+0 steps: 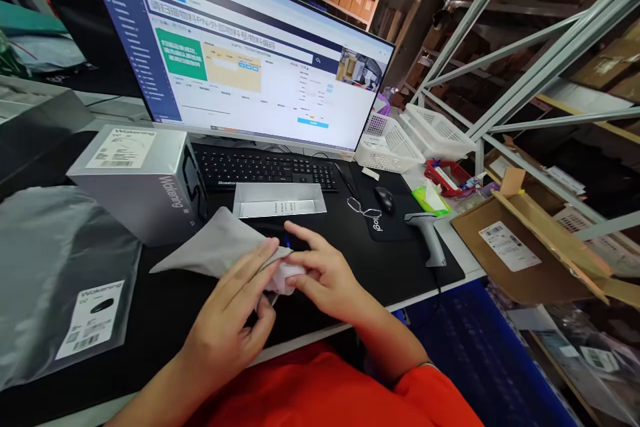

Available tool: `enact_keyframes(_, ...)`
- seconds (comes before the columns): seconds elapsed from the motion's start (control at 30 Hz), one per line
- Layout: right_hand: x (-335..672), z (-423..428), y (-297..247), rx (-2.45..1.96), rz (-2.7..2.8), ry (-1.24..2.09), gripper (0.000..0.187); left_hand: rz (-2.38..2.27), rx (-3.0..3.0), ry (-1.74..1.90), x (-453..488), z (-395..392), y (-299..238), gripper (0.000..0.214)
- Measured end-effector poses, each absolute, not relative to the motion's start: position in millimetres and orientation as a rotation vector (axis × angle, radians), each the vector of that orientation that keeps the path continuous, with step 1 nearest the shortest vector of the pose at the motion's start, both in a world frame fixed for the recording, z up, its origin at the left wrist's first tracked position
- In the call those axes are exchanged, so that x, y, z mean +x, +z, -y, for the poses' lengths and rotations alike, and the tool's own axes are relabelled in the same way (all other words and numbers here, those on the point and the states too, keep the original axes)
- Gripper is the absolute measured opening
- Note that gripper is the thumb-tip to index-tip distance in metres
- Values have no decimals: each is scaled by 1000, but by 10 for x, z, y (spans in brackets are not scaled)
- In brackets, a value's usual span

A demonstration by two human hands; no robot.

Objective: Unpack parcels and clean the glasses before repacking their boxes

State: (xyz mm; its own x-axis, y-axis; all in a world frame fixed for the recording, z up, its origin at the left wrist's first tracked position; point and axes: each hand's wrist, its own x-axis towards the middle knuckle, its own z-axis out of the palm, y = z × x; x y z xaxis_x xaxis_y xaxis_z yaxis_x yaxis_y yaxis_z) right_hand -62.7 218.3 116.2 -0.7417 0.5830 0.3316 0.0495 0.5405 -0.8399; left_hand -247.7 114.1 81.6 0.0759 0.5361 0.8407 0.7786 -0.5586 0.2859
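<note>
A light grey cloth (217,243) is held above the black desk mat, one corner spread out to the left. My left hand (230,310) grips it with the fingers laid over its near side and the thumb underneath. On the opposite side, my right hand (327,273) pinches the cloth's edge and a whitish, soft-looking piece (286,277) between thumb and fingers. What that piece is, or what lies inside the cloth, is hidden by my hands. Just beyond them lies a shallow open white box (280,192) with a printed label inside.
A silver box (135,200) stands left, beside a labelled plastic bag (95,307). Behind are a keyboard (260,168) and a monitor (250,47). Glasses (363,209), a mouse (385,200) and a barcode scanner (427,237) lie right; an open carton (520,247) stands past the desk edge.
</note>
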Motion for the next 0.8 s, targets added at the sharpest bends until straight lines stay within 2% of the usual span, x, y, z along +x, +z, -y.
enact_keyframes(0.1,-715,-2306,1092,-553,2194,1183,2,1226,-2273,-1443,-2441,-1173,779,84)
enact_keyframes(0.23,-787,-2376,1144,-775,2289,1123,15,1114,-2352,-1384,-2419,-1166,700,83)
enact_keyframes(0.33,-784,-2419,1262,-947,2313,1072,33,1220,-2079,-1409,-2446,-1085,664,81)
enact_keyframes(0.4,-767,-2473,1338,-940,2364,1051,34,1411,-1875,-1436,-2477,-1019,668,65)
enact_keyframes(0.5,-725,-2595,1418,-871,2440,1124,23,1724,-1772,-1495,-2537,-934,697,36)
enact_keyframes(0.63,-667,-2757,1466,-872,2353,1262,26,1895,-1852,-1515,-2644,-818,657,17)
enact_keyframes(0.73,-668,-2802,1463,-953,2285,1301,15,1954,-1920,-1425,-2709,-713,534,33)
enact_keyframes(0.8,-693,-2793,1448,-984,2269,1339,14,1959,-1988,-1278,-2714,-659,451,43)
